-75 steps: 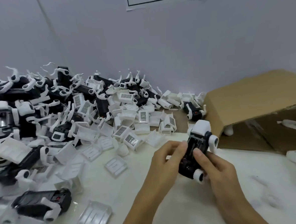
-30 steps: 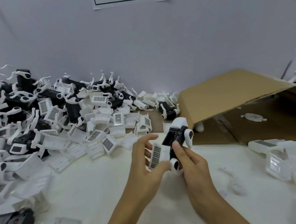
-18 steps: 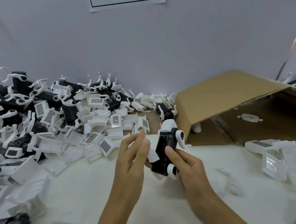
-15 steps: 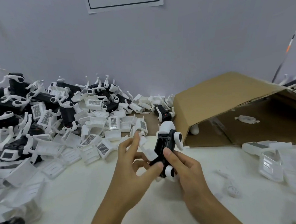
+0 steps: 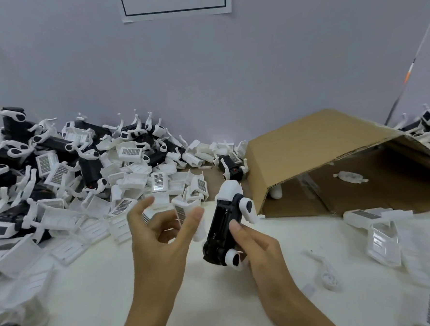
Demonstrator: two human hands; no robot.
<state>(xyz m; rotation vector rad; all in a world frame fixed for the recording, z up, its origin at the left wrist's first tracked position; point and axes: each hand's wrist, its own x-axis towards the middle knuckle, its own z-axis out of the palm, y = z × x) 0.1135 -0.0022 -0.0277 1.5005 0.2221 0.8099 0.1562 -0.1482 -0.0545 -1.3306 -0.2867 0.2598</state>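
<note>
At the centre of the frame, the right hand [image 5: 259, 250] grips a black-and-white toy body [image 5: 221, 228]. Its thumb presses on the black top face and its other fingers curl round behind. The toy is lifted off the white table [image 5: 90, 284] and tilted, with its white capped end pointing up the frame toward the open corner of the cardboard box [image 5: 308, 142]. White round joints show on its right side, one near the top and one by the palm.

Just left of the toy, the left hand [image 5: 158, 242] hangs in the air, blurred. Its fingers are spread and loosely bent, the thumb is apart from them, and they close on nothing. It is near the toy but not touching it.

Across the left of the frame, a pile of white and black parts [image 5: 83, 171] is heaped against the wall, many with barcode labels. At the right edge, a clear plastic cover [image 5: 382, 243] lies on the table below the box. At the top centre, a sheet of paper [image 5: 174, 1] is on the wall.
</note>
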